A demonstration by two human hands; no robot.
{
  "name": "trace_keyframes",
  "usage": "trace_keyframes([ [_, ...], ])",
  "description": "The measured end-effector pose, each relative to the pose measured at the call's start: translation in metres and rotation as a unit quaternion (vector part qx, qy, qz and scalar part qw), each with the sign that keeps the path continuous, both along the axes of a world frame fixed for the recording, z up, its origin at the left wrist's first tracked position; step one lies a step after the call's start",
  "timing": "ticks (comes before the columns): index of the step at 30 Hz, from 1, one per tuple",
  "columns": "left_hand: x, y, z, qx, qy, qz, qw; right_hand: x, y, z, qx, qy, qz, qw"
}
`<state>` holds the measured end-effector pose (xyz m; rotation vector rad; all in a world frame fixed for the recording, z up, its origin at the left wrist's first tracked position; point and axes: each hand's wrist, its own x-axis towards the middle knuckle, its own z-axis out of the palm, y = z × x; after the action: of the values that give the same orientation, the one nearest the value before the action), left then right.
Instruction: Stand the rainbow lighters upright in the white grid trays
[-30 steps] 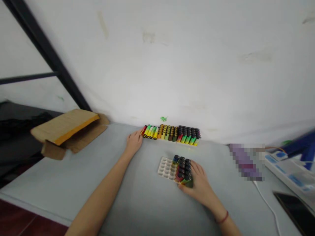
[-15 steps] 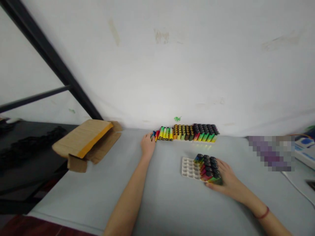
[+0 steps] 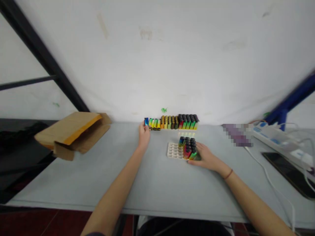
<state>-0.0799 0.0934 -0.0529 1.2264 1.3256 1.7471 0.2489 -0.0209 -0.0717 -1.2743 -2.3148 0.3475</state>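
Observation:
My left hand [image 3: 144, 136] is closed on a blue lighter [image 3: 146, 121], held upright at the left end of the row by the wall. Right beside it lie several green and yellow lighters [image 3: 155, 124]. Nearer to me stands a white tray [image 3: 174, 151] with round holes. Its right part carries several upright black-topped lighters [image 3: 188, 149] in red, green and blue, while the holes on its left are bare. My right hand [image 3: 206, 158] wraps the tray's right end, thumb along the front and fingers behind; the lighters partly hide its grip.
Against the wall stand a block of gold-topped lighters [image 3: 169, 122] and a block of black-topped ones [image 3: 188, 122]. An open cardboard box [image 3: 71, 129] lies at the left. On the right are a power strip [image 3: 273, 139], white cables [image 3: 267, 175] and a dark phone [image 3: 287, 172].
The view has shifted, bringing the table's front edge and the phone into sight. My left hand now holds the blue lighter up; before, it reached over lighters at the row's end.

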Motion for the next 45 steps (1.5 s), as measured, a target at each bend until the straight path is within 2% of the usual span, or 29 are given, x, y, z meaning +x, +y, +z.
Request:
trace_keyframes([
  [3, 0.035, -0.020, 0.006, -0.045, -0.132, -0.096, 0.986, -0.002, 0.000, 0.012, -0.015, 0.029, 0.025, 0.999],
  [5, 0.055, -0.037, 0.010, -0.085, -0.173, -0.155, 0.969, -0.003, 0.000, 0.018, -0.021, 0.051, 0.036, 0.998],
  [8, 0.070, -0.058, 0.013, -0.112, -0.168, -0.205, 0.958, -0.002, -0.001, 0.023, -0.028, 0.063, 0.039, 0.997],
  [11, 0.073, -0.072, 0.014, -0.121, -0.129, -0.236, 0.956, -0.001, -0.001, 0.023, -0.027, 0.052, 0.034, 0.998],
  [16, 0.073, -0.077, 0.016, -0.134, -0.145, -0.244, 0.949, 0.001, 0.001, 0.020, -0.019, 0.045, 0.028, 0.998],
  [19, 0.072, -0.074, 0.018, -0.168, -0.168, -0.249, 0.939, 0.001, 0.002, 0.019, -0.014, 0.037, 0.021, 0.999],
  [24, 0.071, -0.072, 0.019, -0.170, -0.135, -0.256, 0.942, 0.002, 0.002, 0.019, -0.008, 0.011, 0.001, 1.000],
  [28, 0.071, -0.073, 0.019, -0.194, -0.145, -0.291, 0.925, 0.003, 0.003, 0.013, 0.000, -0.002, -0.017, 1.000],
  [36, 0.065, -0.074, 0.021, -0.255, -0.187, -0.318, 0.894, 0.000, 0.006, 0.003, 0.031, -0.060, -0.045, 0.997],
  [45, 0.067, -0.078, 0.023, -0.226, -0.206, -0.268, 0.913, -0.002, 0.006, 0.002, 0.037, -0.049, -0.047, 0.997],
])
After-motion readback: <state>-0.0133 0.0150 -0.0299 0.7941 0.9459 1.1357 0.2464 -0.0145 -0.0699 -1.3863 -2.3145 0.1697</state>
